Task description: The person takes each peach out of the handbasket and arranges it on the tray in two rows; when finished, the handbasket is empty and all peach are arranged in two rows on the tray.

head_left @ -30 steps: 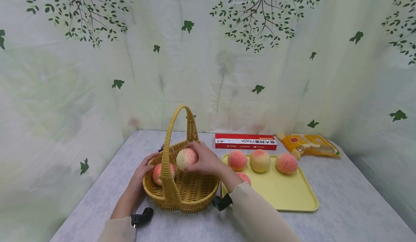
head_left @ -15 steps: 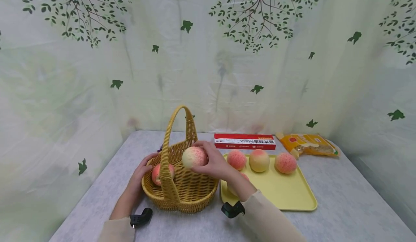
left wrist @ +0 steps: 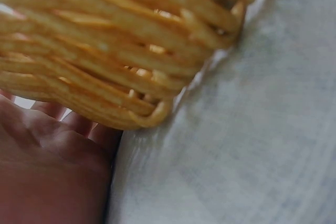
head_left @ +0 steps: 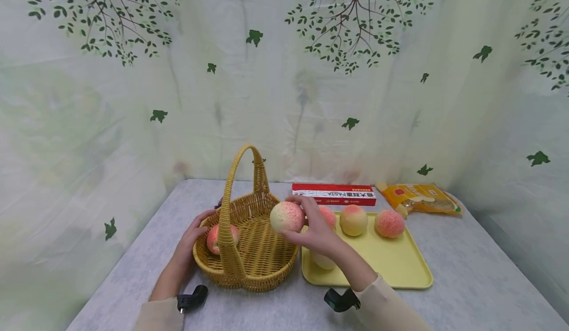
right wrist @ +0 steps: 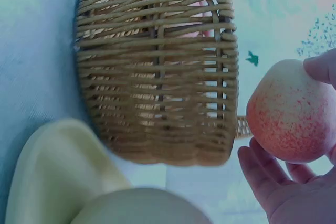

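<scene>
My right hand (head_left: 321, 229) holds a pale, pink-speckled peach (head_left: 287, 217) between thumb and fingers, raised at the right rim of the wicker basket (head_left: 266, 280). In the right wrist view the thumb lies on one side of this peach (right wrist: 294, 114) and the fingers on the other, beside the woven wall. My left hand (head_left: 190, 237) grips the basket's left side at the rim; the left wrist view shows its fingers partly hidden behind the weave (left wrist: 105, 51). One reddish peach (head_left: 214, 239) lies inside the basket, partly behind the handle (head_left: 230, 222).
Right of the basket is a yellow tray (head_left: 386, 267) with several peaches (head_left: 353, 220), one mostly hidden under my right hand. A red pasta box (head_left: 333, 194) and an orange food bag (head_left: 420, 198) lie behind it. A leaf-patterned curtain (head_left: 284, 99) surrounds the table.
My right hand has carried the pale peach rightward, from over the inside of the basket to its right rim near the tray. The left hand and the basket stay put.
</scene>
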`<act>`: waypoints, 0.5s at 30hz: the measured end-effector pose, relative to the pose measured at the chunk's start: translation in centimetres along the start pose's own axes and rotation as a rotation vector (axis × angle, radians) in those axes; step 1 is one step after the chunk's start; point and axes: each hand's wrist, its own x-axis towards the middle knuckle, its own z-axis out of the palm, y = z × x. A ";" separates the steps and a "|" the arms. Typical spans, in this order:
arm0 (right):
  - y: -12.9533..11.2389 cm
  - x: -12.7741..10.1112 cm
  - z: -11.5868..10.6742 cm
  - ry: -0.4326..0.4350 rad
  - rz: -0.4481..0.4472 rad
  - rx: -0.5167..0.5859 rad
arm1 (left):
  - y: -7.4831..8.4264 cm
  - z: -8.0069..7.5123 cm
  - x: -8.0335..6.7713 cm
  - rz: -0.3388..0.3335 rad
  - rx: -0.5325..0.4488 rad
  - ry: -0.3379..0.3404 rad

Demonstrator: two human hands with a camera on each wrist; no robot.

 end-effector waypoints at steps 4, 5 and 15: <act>0.6 -0.7 -0.7 0.056 -0.035 -0.044 | -0.1 -0.1 0.0 0.002 0.007 -0.005; 0.7 -0.9 -0.9 0.066 -0.038 -0.054 | -0.1 -0.1 0.0 0.003 0.009 -0.006; 1.3 -2.4 -2.2 0.118 -0.030 -0.120 | -0.1 -0.1 0.0 0.017 0.009 -0.009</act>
